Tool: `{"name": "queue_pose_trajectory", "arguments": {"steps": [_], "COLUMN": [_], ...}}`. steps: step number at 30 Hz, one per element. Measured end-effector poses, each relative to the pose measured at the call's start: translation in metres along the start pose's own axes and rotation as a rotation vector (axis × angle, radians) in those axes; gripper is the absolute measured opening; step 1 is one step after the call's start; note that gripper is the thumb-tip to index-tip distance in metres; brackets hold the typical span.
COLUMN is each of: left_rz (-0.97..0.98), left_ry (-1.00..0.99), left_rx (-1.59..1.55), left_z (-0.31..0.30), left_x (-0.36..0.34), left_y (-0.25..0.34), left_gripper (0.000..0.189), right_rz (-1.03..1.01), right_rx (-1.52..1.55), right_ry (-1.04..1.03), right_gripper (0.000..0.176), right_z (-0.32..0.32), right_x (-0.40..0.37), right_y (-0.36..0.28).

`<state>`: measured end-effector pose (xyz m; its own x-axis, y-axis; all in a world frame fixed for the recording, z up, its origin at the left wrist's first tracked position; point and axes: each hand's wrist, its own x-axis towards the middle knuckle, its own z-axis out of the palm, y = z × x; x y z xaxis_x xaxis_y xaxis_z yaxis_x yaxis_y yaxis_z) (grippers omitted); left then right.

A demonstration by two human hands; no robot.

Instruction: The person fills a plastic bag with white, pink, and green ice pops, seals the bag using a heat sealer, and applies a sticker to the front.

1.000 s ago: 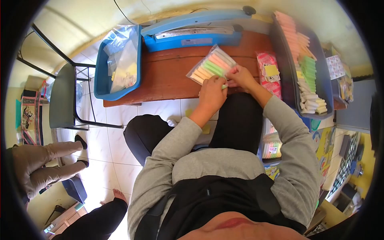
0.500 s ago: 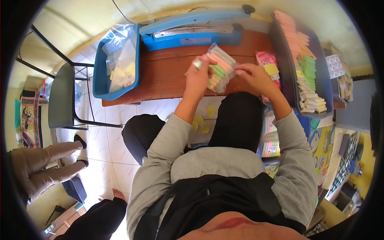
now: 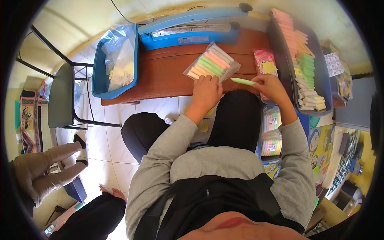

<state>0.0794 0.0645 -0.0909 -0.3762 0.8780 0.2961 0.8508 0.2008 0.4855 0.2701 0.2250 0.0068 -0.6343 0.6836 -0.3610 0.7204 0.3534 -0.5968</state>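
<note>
Head view: slender pale-green stick [image 3: 242, 81] held by one end

Your right hand [image 3: 269, 86] pinches the stick near the reddish-brown wooden table's [image 3: 168, 78] front edge; a slack hold could drop it. Its long axis lies nearly crosswise, free tip leftward, toward the clear plastic bag of pastel sticks [image 3: 213, 60]. Your left hand [image 3: 207, 92] touches that bag; whether it grips, I cannot tell.

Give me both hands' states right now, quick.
Left hand: at the clear bag of colored sticks; grip cannot be told.
Right hand: closed, holding a green stick.
</note>
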Motion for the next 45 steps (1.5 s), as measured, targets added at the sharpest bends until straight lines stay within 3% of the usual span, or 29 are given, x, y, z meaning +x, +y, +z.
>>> {"name": "queue_pose_trajectory", "arguments": {"steps": [4,7,10,13,16,19,22,25,28,37,40,43,45], "left_rz": [-0.032,-0.003,0.031,0.014,-0.006,-0.033,-0.037,-0.033,-0.028,-0.042,0.005,-0.009,-0.035], "left_ry": [0.056,0.146,0.197,0.163,0.142,0.148,0.140,0.155,0.138,0.050,0.100,0.151,0.138], "left_rx": [-0.099,-0.098,-0.118,-0.179,-0.215,-0.214,-0.211,-0.162,-0.101,-0.295,-0.214,-0.162,-0.195], "left_z": [-0.014,-0.013,-0.009,-0.011,-0.011,-0.009,-0.010,-0.013,-0.019,-0.022,-0.020,-0.024,-0.021], "left_x": [-0.004,-0.007,-0.011,-0.008,-0.008,-0.009,-0.007,-0.007,-0.009,-0.014,-0.017,-0.018,-0.019], "left_y": [0.010,0.010,0.004,-0.003,0.001,0.003,-0.003,-0.005,-0.003,0.003,0.004,0.005,-0.001], "left_gripper": [0.013,0.014,0.015,0.016,0.016,0.017,0.016,0.014,0.013,0.013,0.014,0.013,0.011], "right_rz": [-0.199,-0.056,0.153,0.270,0.238,0.229,0.168,0.014,0.088,0.206,0.195,-0.141,-0.104], "right_rx": [0.050,0.368,0.714,0.786,0.926,0.899,0.700,0.234,0.164,0.514,0.412,-0.138,-0.084], "right_ry": [-0.026,-0.075,-0.300,-0.380,-0.392,-0.367,-0.361,-0.389,-0.300,-0.225,-0.205,-0.226,-0.183], "right_gripper": [0.023,0.021,0.022,0.024,0.025,0.030,0.024,0.023,0.022,0.027,0.025,0.023,0.020], "right_z": [0.032,0.062,0.059,0.037,0.047,0.066,0.063,0.037,0.018,0.047,0.084,0.094,0.092], "right_x": [0.025,0.054,0.071,0.063,0.061,0.068,0.068,0.056,0.040,0.036,0.049,0.052,0.047], "right_y": [0.003,0.012,0.020,0.015,0.008,0.003,0.002,-0.013,-0.028,-0.023,-0.018,-0.010,-0.010]}}
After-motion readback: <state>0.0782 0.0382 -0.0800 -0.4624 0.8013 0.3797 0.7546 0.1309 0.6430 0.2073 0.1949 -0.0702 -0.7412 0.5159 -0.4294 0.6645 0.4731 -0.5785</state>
